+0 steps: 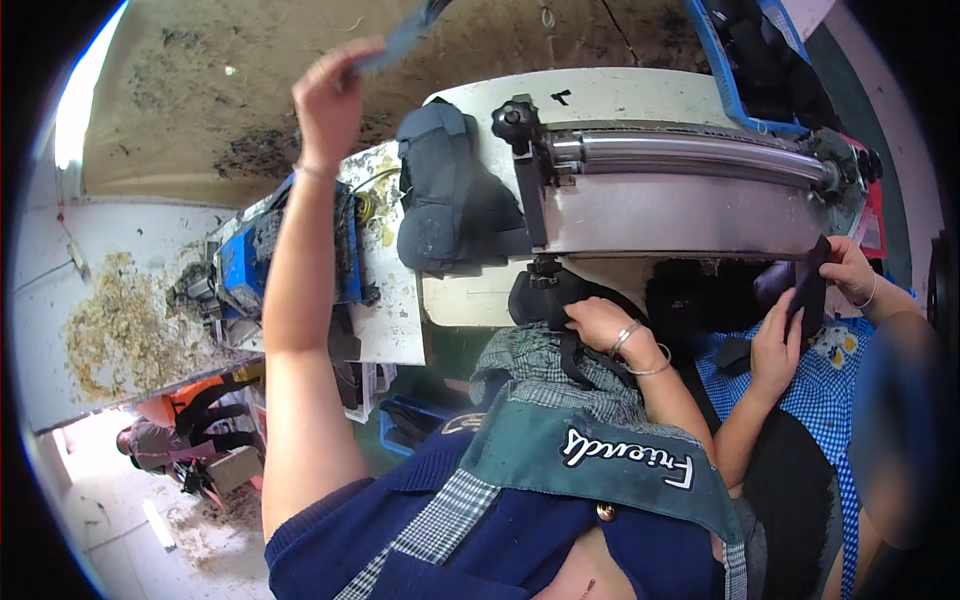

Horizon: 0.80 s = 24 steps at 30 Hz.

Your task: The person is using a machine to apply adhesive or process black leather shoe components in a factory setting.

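Closest to us, our right hand point(600, 325) rests low against the body, fingers curled around a black strap point(572, 352) that runs down over the checked cloth point(545, 370) in our lap; the grip looks closed on the strap, though the fingertips are partly hidden. The strap's long axis runs roughly up and down in the view, from the dark padded piece point(545, 295) at the machine's edge toward our chest. Our left hand point(330, 95) is raised high and far off, arm fully stretched, pinching a thin grey-blue strip point(400, 38) between thumb and fingers; the strip slants up and to the right from the hand. So the right hand is the nearer one to the dark pieces, the left well apart from them. Just beyond the right hand stands the white machine table point(600, 95), with a black moulded fabric piece point(445, 190) draped over its left side and a shiny metal roller point(690, 155) lying crosswise. To our right a co-worker in blue check holds a flat black piece point(810, 285) between two hands. Farther back sit a blue crate point(735, 85) and a stained wall point(200, 120).
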Motion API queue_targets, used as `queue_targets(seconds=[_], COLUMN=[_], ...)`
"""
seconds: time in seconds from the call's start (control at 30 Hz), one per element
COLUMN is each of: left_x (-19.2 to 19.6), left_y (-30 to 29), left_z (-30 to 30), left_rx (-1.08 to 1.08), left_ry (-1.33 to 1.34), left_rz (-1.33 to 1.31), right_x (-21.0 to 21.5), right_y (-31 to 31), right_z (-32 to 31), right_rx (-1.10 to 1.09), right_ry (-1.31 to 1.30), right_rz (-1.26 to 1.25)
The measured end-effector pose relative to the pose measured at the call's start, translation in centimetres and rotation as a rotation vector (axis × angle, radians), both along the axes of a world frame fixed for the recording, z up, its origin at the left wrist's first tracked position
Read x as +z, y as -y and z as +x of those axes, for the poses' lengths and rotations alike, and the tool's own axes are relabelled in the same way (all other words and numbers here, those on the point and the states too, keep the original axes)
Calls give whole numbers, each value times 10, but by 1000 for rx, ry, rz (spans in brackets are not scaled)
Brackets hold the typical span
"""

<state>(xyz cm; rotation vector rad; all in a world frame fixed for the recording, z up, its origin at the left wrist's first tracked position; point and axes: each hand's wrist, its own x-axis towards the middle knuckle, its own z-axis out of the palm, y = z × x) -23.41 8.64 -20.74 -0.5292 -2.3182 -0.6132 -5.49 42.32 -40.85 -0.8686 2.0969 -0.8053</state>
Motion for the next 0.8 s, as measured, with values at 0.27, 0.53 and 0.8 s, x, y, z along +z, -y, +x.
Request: queue_targets(seconds=[0.27, 0.53, 0.8], left_x=[-153, -44, -106], left_y=[19, -198, -283], left_z=[152, 69, -38], left_rx=[114, -295, -214], left_ry=[575, 270, 1012], left_rz=[-303, -6, -304], right_x=[143, 91, 99], right_y=[-65, -97, -95], right_z=[-24, -35, -100], right_rx=[-349, -1191, -1249], right_ry=[94, 107, -311], right_rz=[-521, -369, -23])
